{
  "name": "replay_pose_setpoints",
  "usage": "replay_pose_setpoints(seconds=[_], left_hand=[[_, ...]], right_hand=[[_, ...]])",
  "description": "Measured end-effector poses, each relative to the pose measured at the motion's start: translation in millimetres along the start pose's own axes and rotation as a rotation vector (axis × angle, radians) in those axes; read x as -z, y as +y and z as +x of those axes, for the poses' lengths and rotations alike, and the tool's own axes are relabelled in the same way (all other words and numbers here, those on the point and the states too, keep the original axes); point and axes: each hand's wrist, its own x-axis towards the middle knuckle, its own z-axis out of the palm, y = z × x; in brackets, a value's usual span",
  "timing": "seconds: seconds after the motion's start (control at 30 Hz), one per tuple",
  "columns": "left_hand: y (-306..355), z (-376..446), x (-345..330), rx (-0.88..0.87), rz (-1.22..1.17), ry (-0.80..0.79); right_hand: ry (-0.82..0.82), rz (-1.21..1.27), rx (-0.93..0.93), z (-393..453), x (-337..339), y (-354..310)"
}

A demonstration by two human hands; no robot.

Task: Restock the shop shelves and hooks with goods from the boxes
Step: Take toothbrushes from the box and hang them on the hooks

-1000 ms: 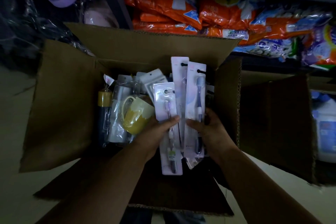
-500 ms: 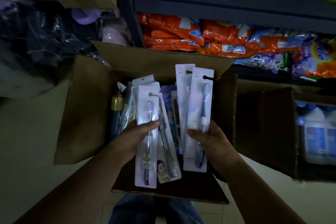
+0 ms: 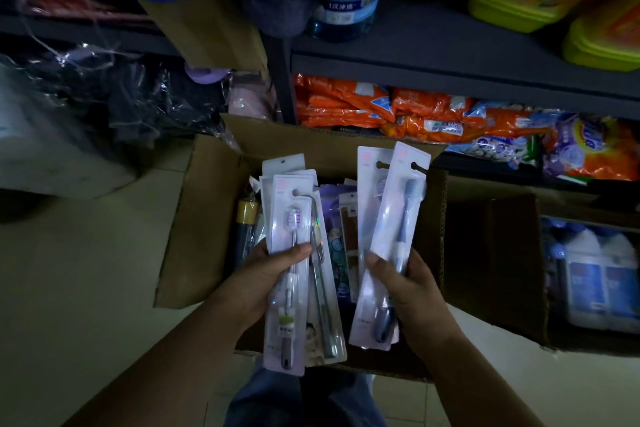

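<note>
White carded toothbrush packs (image 3: pixel 287 274) fan upward from our left hand (image 3: pixel 263 284), thumb clamped across them; our right hand (image 3: pixel 408 291) pinches two more (image 3: pixel 391 243) above the open box (image 3: pixel 207 218), hang-holes pointing away toward the shelves (image 3: pixel 450 55).

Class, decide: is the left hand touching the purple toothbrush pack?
Touching. The head view shows the left hand gripping the purple toothbrush pack, thumb pressed across its front.
</note>
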Motion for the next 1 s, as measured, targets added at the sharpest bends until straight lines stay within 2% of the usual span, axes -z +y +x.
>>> replay_pose_setpoints(seconds=[0.1,0.53,0.9,1.0], left_hand=[[4.3,-6.7,-1.2,-0.008,0.004,0.018],[-11.0,-1.2,-10.4,0.023,0.022,0.107],[-15.6,-9.1,-3.8,-0.007,0.079,0.010],[-16.0,-9.5,-2.7,-0.015,0.091,0.033]], right_hand=[[0.027,0.008,0.000,-6.3,3.5,-4.5],[-0.112,-0.024,-0.027,-16.4,-27.4,6.1],[-0.076,0.034,-0.107,-23.7,-29.7,9.4],[-0.084,0.042,-0.101,-25.8,-28.8,6.7]])
